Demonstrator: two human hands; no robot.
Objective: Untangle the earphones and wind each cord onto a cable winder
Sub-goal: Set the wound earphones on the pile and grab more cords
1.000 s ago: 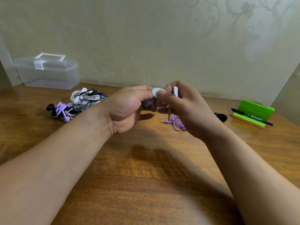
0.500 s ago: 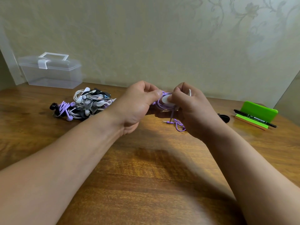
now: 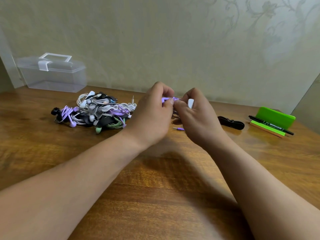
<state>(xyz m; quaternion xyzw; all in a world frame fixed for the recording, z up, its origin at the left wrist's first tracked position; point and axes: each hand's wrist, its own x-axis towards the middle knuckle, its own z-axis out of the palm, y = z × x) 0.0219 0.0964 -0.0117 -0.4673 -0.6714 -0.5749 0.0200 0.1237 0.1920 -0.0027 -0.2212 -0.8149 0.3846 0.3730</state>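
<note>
Fingers of both hands meet above the middle of a wooden counter, pinched together on a purple earphone cord.

Going left to right: a clear plastic box with a white latch stands at the far left against the wall. Beside it lies a tangled pile of earphones, white, purple, black and green, resting on the counter and not yet sorted. Next comes the left hand, thumb and forefinger clamped on the cord. Touching it fingertip to fingertip is the right hand, which is closed around a white cable winder; only one edge of the winder shows between the fingers. Below the hands, the cord's purple plug lies just above or on the counter; which, I cannot tell. Further right lies a black winder or strap, then a green stand with a black pen across its front.

The step in hand looks like winding the purple cord onto the white winder. The next move likely calls for the left hand to feed slack evenly while the right turns or steadies the winder, until the plug end is taken up.
</note>
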